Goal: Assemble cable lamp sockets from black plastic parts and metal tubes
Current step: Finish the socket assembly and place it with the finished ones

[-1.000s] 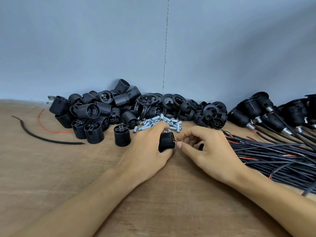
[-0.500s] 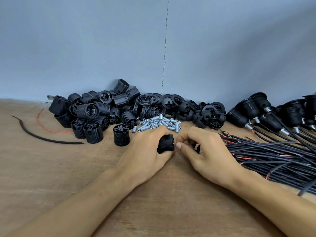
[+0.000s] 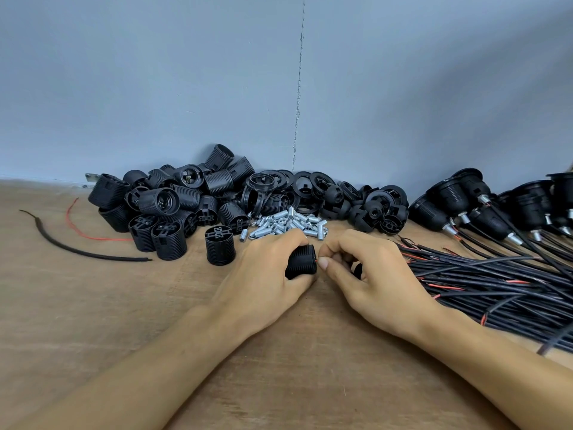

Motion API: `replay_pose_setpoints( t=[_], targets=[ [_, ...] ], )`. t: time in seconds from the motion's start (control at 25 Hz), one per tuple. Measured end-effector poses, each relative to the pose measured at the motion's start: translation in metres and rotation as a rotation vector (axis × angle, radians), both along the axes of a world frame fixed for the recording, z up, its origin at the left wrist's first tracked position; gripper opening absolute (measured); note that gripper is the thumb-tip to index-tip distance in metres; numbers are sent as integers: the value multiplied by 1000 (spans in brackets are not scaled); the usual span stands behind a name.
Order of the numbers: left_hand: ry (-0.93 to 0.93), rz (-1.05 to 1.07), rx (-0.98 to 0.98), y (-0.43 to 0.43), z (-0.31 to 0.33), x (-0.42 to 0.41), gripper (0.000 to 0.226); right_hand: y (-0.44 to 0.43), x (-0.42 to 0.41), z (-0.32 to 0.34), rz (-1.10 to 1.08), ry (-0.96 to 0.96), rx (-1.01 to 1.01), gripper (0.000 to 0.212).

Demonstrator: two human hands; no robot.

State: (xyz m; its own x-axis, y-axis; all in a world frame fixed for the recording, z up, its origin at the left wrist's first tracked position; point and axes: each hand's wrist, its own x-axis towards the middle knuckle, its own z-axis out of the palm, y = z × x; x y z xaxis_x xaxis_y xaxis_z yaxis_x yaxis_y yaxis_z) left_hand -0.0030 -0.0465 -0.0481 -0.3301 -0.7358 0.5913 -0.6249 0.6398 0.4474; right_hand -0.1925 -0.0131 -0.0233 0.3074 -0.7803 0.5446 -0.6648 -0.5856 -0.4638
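My left hand [image 3: 266,274] grips a black ribbed socket body [image 3: 302,262] lying on its side on the wooden table. My right hand [image 3: 369,274] pinches a thin red wire end right at the socket's open face; a black part shows under its palm. Behind the hands lies a heap of short threaded metal tubes [image 3: 288,223]. Loose black socket bodies [image 3: 164,209] pile at the back left, and black rings and caps [image 3: 341,197] sit behind the tubes.
A bundle of black cables with red wire ends [image 3: 483,280] spreads at the right. Finished sockets on cables [image 3: 465,200] lie at the back right. A loose black cable scrap [image 3: 77,251] and red wire [image 3: 83,234] rest at the left. A blue wall [image 3: 279,88] closes the back.
My right hand has drawn closer to the socket body, its fingertips now right at the socket's open end. The left hand has kept its grip in place.
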Motion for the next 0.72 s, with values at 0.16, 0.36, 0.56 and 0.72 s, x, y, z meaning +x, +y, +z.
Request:
replay_pose_setpoints(
  t=[0.16,0.36,0.56,0.72],
  targets=[
    [2,-2,25,0,-1,1,21,2,1,0,3,-14,6,12],
    [0,-7,24,1,1,0,23,0,0,0,0,-4,14,11],
    [-11,-9,33,3,1,0,28,0,1,2,16,0,13,13],
    [-28,-15,57,5,4,-1,36,0,0,1,1,1,31,13]
  ],
)
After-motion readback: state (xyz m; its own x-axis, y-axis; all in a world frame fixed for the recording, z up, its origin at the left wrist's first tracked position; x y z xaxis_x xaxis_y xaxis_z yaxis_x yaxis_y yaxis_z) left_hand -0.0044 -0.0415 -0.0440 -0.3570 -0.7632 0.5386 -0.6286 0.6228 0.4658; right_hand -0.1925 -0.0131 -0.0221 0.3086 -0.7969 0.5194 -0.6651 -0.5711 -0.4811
